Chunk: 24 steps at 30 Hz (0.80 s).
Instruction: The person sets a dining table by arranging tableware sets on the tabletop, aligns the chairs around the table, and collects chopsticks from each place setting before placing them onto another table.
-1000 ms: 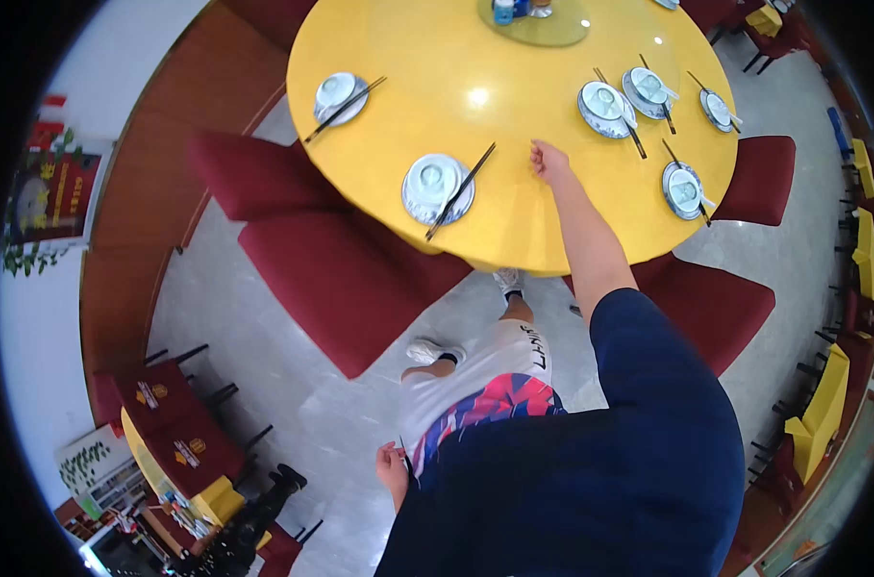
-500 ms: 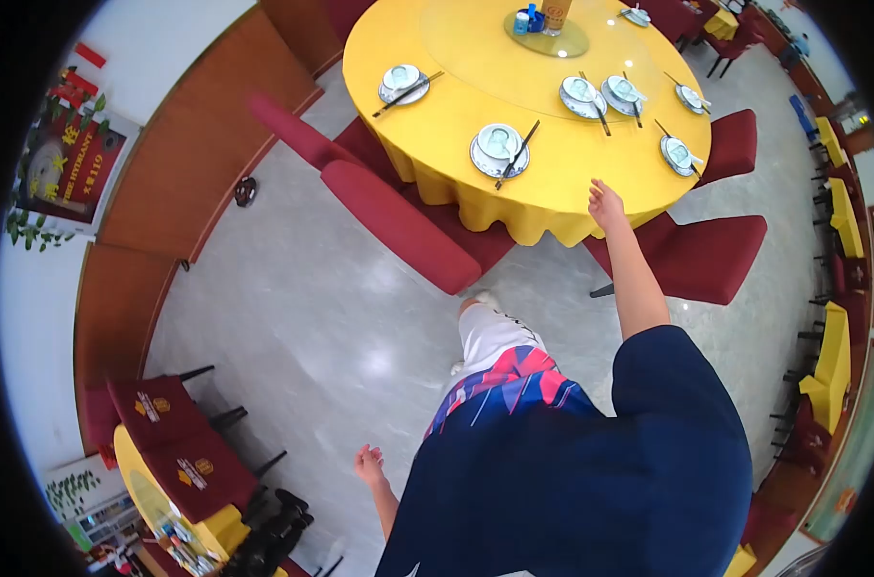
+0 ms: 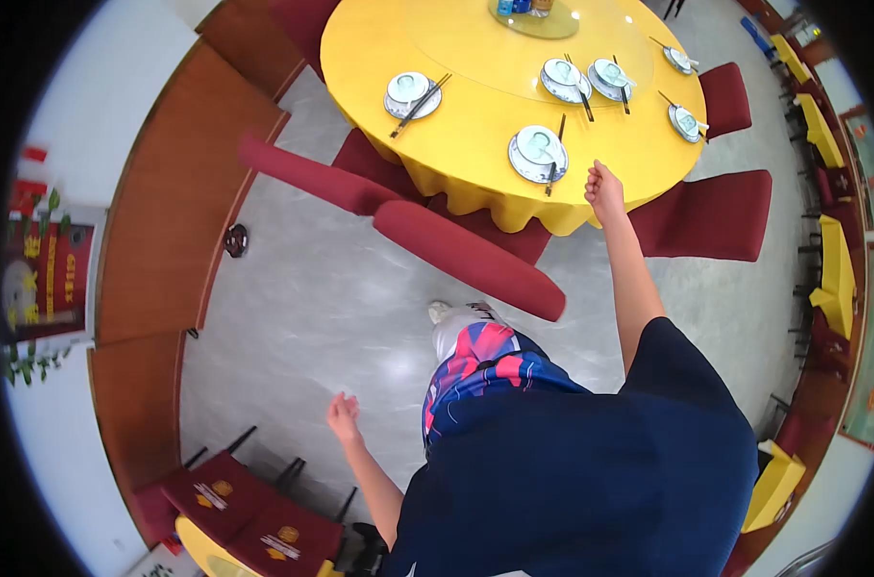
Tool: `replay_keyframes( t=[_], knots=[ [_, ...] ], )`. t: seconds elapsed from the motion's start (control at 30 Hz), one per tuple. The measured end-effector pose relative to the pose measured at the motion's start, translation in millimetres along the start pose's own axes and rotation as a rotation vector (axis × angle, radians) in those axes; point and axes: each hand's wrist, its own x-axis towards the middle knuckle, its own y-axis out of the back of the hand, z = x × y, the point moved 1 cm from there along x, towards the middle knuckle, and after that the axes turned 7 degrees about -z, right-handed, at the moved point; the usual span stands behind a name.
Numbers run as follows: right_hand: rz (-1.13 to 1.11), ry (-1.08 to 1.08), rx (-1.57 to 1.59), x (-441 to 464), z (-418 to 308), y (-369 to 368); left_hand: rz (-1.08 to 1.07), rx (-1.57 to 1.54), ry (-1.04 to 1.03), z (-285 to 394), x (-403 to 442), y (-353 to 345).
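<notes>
Overlapping the near edge of the round table [image 3: 475, 101] in the head view, your right hand [image 3: 604, 192] appears right of centre in the upper half of the frame. Its fingers are curled into a loose fist; you cannot tell whether it touches the yellow cloth.

Just left of that hand lies the nearest place setting: a bowl [image 3: 539, 142] on a patterned plate [image 3: 524, 173], with dark chopsticks [image 3: 550, 187] resting along its right side. More settings sit on your table, one in the upper left of it and four toward its right.

Your left hand [image 3: 342, 415] is below centre, left in the frame, well apart from the table, fingers loosely parted over the grey floor [image 3: 264, 337].

Between your two hands, a dark red chair [image 3: 471, 260] slants across the middle of the frame; another red chair [image 3: 711, 216] stands right of your right forearm. At the top edge, small containers stand on a glass disc [image 3: 543, 32].
</notes>
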Motion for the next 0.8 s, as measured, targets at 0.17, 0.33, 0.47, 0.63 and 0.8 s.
replay_keyframes(
  t=[0.17, 0.33, 0.47, 0.63, 0.8],
  knots=[
    [-0.053, 0.009, -0.029, 6.3, 19.2, -99.0, 0.014, 0.149, 0.245, -43.0, 29.1, 89.2],
    [-0.133, -0.04, -0.23, -16.5, 20.5, -189.1, 0.104, -0.321, 0.65, -95.6, 82.8, 176.7],
    [0.005, 0.005, -0.17, -14.8, 46.7, -239.1, 0.006, -1.183, 0.706, -71.4, 212.0, 248.2],
    [0.159, -0.022, 0.141, -5.8, 92.6, -325.1, 0.084, -0.835, 0.453, 94.2, 409.2, 258.8],
    [0.181, 0.034, 0.185, -17.9, 110.2, -447.0, -0.096, -0.547, 0.427, 264.3, 566.7, 214.4]
  ],
)
